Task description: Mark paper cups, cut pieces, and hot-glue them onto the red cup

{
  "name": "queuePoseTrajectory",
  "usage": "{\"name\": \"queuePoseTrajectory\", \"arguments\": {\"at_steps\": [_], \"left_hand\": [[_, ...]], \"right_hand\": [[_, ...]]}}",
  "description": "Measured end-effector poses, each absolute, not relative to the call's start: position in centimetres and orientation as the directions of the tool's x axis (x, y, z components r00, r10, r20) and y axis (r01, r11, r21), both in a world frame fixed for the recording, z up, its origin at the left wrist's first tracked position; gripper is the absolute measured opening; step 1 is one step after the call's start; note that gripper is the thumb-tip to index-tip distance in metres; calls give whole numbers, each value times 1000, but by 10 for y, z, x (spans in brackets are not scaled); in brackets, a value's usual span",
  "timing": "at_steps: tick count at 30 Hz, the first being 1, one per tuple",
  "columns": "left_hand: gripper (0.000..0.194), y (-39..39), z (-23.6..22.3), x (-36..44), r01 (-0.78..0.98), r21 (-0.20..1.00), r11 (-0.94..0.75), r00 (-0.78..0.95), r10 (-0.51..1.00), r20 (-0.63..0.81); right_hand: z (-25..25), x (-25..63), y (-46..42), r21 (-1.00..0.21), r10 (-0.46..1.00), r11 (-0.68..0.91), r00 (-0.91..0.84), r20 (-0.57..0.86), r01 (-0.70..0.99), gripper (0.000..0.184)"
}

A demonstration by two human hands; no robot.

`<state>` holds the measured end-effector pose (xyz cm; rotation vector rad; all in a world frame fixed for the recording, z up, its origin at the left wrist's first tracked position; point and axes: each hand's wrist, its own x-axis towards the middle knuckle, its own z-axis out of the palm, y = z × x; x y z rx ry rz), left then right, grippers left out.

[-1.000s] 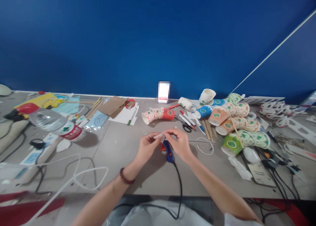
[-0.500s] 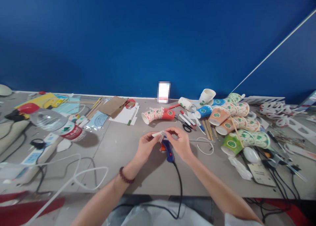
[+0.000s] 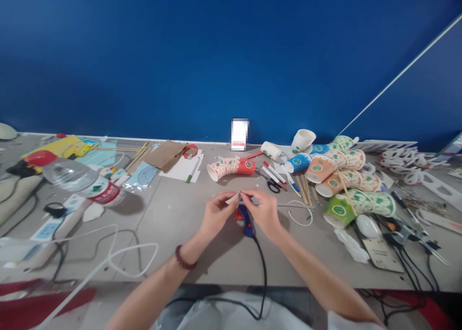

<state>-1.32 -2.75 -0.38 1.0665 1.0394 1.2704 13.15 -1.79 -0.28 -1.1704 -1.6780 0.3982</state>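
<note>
Both my hands meet above the middle of the grey table (image 3: 173, 224). My left hand (image 3: 215, 214) and my right hand (image 3: 263, 210) each pinch one end of a small white paper piece (image 3: 234, 198), held between their fingertips. Directly under the hands lies a blue glue gun (image 3: 246, 219) with an orange trigger; its black cord (image 3: 263, 272) runs toward me. A dark bead bracelet sits on my left wrist.
A heap of printed paper cups (image 3: 339, 181) lies at the right, with markers and black scissors (image 3: 272, 184) beside it. A lying water bottle (image 3: 84, 181), a power strip (image 3: 54, 222) and white cables fill the left. Cardboard and paper (image 3: 173, 157) lie at the back.
The hands have turned the white piece slightly between the fingertips and shifted a little; everything on the table stays where it was.
</note>
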Motion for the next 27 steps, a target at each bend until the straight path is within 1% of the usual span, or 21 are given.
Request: {"name": "queuePoseTrajectory", "arguments": {"at_steps": [8, 12, 23, 27], "left_hand": [[25, -30, -7, -11, -177, 984, -23, 31, 999, 28], [24, -30, -8, -10, -165, 985, -42, 38, 998, 49], [24, -31, -4, -9, -134, 990, -51, 45, 997, 57], [23, -31, -5, -10, -141, 989, -43, 65, 997, 52]], "right_hand": [[-7, 127, -19, -555, 718, 574, -44, 694, 602, 13], [-10, 127, -18, -486, 675, 598, -74, 734, 637, 15], [-9, 127, -17, -381, 620, 618, -127, 775, 688, 17], [-7, 128, -17, -387, 630, 615, -133, 765, 687, 18]]}}
